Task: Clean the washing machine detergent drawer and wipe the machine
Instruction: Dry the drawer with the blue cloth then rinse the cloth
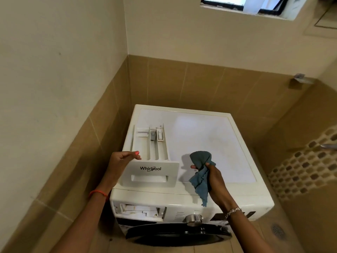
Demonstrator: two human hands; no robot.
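Nearest is the washing machine (209, 143) front: glossy dark door (173, 234), chrome dial (194, 219), and an open slot (138, 211) top-left showing white plastic ribs. Next, the right hand (213, 178), fingers clamped on a blue-grey cloth (199, 161). It is soft and limp, bunched into a knob above the fist, with a ragged tail hanging below. The left hand (124, 159) sits at the left wall of the detergent drawer (151, 174), thumb and forefinger apart, not plainly closed on anything (contact too small to tell). The drawer is out of the machine, lying flat on the left of the machine top, faceplate toward the person. It is hard moulded white plastic with long narrow compartments and a grey insert at the far end. Step in hand, as I judge it: wiping the drawer. To do it well, pin the drawer by its wall so it won't skate on the smooth top. Then push the bunched cloth tip along each channel, into the corners and round the insert. The top panel is flat, white and faintly smudged. Beyond are tan glazed wall tiles (182, 84), then a dark-framed window (242, 2).
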